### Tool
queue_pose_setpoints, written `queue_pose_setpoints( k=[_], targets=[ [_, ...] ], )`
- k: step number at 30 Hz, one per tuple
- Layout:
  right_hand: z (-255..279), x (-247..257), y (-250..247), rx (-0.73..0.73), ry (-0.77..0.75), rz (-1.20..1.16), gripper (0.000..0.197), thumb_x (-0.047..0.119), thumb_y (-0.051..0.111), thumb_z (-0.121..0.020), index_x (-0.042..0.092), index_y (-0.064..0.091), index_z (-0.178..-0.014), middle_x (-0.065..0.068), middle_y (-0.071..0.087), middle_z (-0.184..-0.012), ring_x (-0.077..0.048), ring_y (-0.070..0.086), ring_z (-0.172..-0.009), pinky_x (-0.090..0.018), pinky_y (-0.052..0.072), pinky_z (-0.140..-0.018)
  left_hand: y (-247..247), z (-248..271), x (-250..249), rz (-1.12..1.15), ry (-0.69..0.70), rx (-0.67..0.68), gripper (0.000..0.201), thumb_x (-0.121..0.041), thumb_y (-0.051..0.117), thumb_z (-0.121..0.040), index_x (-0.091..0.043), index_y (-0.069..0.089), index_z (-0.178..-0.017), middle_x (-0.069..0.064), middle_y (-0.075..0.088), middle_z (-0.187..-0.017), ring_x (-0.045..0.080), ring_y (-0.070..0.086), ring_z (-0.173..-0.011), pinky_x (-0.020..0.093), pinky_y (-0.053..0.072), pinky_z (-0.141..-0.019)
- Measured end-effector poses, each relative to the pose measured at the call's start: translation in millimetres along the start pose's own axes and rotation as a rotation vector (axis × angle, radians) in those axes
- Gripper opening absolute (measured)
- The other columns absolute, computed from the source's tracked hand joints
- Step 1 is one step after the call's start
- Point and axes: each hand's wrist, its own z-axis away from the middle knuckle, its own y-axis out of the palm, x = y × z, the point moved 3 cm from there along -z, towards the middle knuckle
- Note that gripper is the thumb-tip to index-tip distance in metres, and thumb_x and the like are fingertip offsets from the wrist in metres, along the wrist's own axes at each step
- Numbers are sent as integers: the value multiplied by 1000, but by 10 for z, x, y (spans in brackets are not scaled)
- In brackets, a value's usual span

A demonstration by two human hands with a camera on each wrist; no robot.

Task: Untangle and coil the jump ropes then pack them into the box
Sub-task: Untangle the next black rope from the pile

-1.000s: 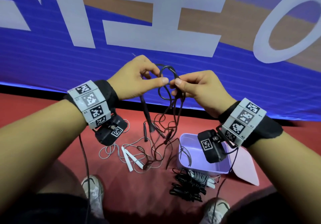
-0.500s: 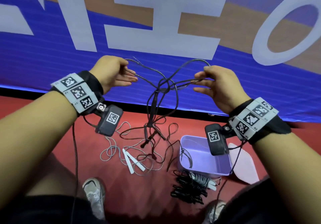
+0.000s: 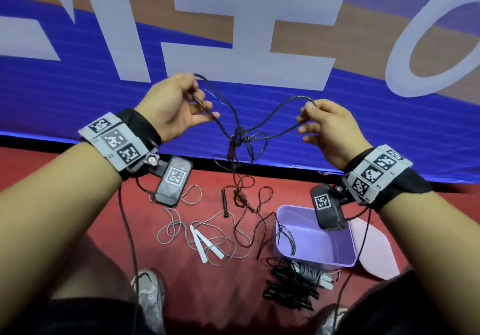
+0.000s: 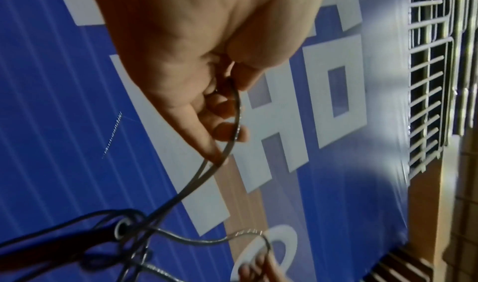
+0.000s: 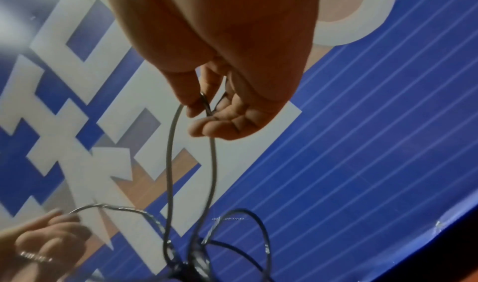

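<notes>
A tangled black jump rope (image 3: 240, 137) hangs in the air between my hands, knotted at its middle. My left hand (image 3: 179, 103) pinches one loop of it between thumb and fingers (image 4: 227, 131). My right hand (image 3: 324, 124) pinches another loop (image 5: 191, 163), pulling it to the right. The rope's lower part trails down to the red floor, where its black handles (image 3: 224, 202) lie. A white-handled grey rope (image 3: 205, 243) lies loose on the floor. The open purple box (image 3: 345, 262) sits at the right, with a black strand draped over its rim.
Coiled black and grey ropes (image 3: 293, 282) lie in front of the box. A pink lid (image 3: 376, 251) lies to the box's right. A blue banner wall (image 3: 78, 95) stands just behind. My shoes (image 3: 150, 290) are at the bottom edge.
My hands were together on the knot, then pulled apart sideways, each drawing out a loop. The knot has dropped lower between them.
</notes>
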Motion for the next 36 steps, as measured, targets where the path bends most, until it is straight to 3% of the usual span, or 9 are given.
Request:
queue_pose_setpoints(
  k=[3,6,10,15,19,23,27,31,36],
  targets=[
    [81,62,172,68,-34,-137,21,19,50,-104,14,55,-84,-6,67,-84,-18,69,-73,-24,56,-66,86,4,191,-366,19,-40,27,-11,38,-103,-17,41,-76,3,39,-65,13,42,-44,27,46,-49],
    [141,141,286,107,-96,-186,18,20,48,-105,14,57,-90,-7,69,-85,-18,70,-73,-26,57,-69,48,-5,350,-800,79,-48,19,-5,47,-97,-15,39,-111,11,47,-80,18,46,-51,26,46,-46],
    [204,221,355,142,-159,-226,16,20,46,-105,13,58,-97,-8,71,-87,-17,70,-70,-26,56,-67,93,46,446,-1288,80,208,33,-10,71,-84,-32,54,-101,10,39,-121,18,48,-58,23,46,-58],
    [331,367,424,212,-209,-306,18,18,41,-107,13,55,-95,-5,73,-88,-15,69,-70,-25,56,-68,163,148,612,-1503,31,322,59,-63,80,-66,-37,63,-116,2,29,-121,16,45,-99,25,39,-98],
    [429,471,460,276,-236,-399,20,17,38,-107,13,52,-93,-4,74,-93,-18,73,-81,-26,56,-70,260,151,637,-1352,178,374,32,-62,76,-71,-38,73,-93,1,41,-123,6,49,-100,35,43,-102],
    [345,468,342,113,-297,-167,19,20,46,-106,17,56,-90,-4,68,-81,-12,61,-63,-25,51,-58,270,102,604,-1363,250,359,20,-43,71,-87,-28,77,-98,-2,26,-157,19,24,-142,33,25,-113],
    [73,293,27,-185,-329,242,18,24,54,-99,21,56,-81,-2,48,-70,-11,42,-60,-26,38,-55,186,8,421,-1209,306,152,23,-35,65,-94,-16,73,-83,-4,50,-110,-7,53,-78,12,38,-71],
    [-174,22,-165,-215,-231,502,35,41,61,-89,12,55,-71,4,46,-58,-15,39,-56,-29,34,-58,183,18,238,-612,229,71,26,-26,46,-105,-16,53,-82,1,58,-74,8,55,-53,31,53,-65],
    [-254,-276,-33,115,-102,780,41,41,73,-86,14,52,-62,7,45,-49,-13,37,-51,-30,34,-56,205,117,24,-256,252,159,33,-34,37,-107,-18,44,-79,-6,28,-57,9,17,-46,22,15,-43]
  ],
)
